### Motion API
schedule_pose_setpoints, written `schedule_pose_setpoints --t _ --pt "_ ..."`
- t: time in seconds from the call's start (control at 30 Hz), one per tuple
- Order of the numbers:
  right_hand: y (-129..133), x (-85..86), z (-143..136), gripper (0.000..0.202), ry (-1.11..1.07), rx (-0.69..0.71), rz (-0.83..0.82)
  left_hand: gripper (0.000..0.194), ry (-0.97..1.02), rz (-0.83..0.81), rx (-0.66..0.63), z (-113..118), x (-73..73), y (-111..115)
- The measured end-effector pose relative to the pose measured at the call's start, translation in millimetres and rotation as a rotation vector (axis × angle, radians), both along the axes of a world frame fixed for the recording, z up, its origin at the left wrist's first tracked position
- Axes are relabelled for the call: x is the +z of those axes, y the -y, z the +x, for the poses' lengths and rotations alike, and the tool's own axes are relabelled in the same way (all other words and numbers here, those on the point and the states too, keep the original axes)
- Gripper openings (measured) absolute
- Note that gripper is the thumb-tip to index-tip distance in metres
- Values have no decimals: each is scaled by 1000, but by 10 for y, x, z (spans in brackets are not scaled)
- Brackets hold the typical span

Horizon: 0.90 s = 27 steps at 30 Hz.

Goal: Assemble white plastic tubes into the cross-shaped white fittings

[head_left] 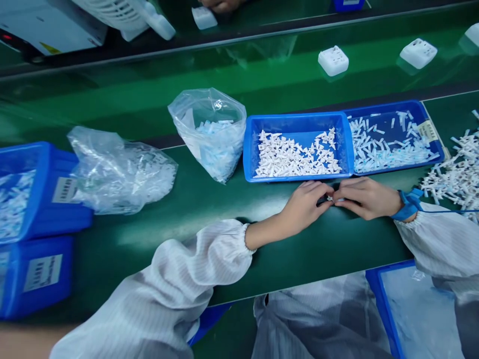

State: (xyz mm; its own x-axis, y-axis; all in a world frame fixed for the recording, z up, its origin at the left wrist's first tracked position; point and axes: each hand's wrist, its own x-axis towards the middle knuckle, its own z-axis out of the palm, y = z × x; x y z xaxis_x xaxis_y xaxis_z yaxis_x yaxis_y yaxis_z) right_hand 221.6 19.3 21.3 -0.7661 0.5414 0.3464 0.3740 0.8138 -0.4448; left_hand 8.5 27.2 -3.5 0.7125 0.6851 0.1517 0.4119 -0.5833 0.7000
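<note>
Both hands meet just in front of the blue tray of small white plastic parts [299, 178]. My left hand [304, 208] pinches a tiny white part [330, 198] between thumb and fingertips. My right hand [364, 197], with a blue wrist strap [407, 204], pinches a small pale piece [340, 200] against it. The fingertips hide most of both pieces, so I cannot tell whether they are joined. Right of that tray, a second blue tray [392, 169] contains pale blue-and-white strips.
An open clear bag [220, 144] of pale pieces stands left of the trays; another bag [123, 172] lies beside labelled blue bins [63, 194]. Loose white pieces [458, 172] are heaped at right. White plastic housings [334, 61] sit on the green belt [262, 67]. Another person's hand [220, 5] shows at top.
</note>
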Motion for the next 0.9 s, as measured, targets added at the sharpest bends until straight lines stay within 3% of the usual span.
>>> schedule_pose_setpoints --t 0.37,0.57,0.7,0.9 --pt "-13 -64 2 18 -90 -62 -32 6 -32 -18 20 -17 0 -4" --pt "-21 -191 -70 25 -94 -67 -55 4 17 28 37 -64 -22 -24" --pt "-40 -191 -104 21 50 -62 -61 13 57 118 14 -99 -18 -61" --pt "-80 -28 -162 35 373 -40 -5 20 84 277 36 -124 -70 -131"
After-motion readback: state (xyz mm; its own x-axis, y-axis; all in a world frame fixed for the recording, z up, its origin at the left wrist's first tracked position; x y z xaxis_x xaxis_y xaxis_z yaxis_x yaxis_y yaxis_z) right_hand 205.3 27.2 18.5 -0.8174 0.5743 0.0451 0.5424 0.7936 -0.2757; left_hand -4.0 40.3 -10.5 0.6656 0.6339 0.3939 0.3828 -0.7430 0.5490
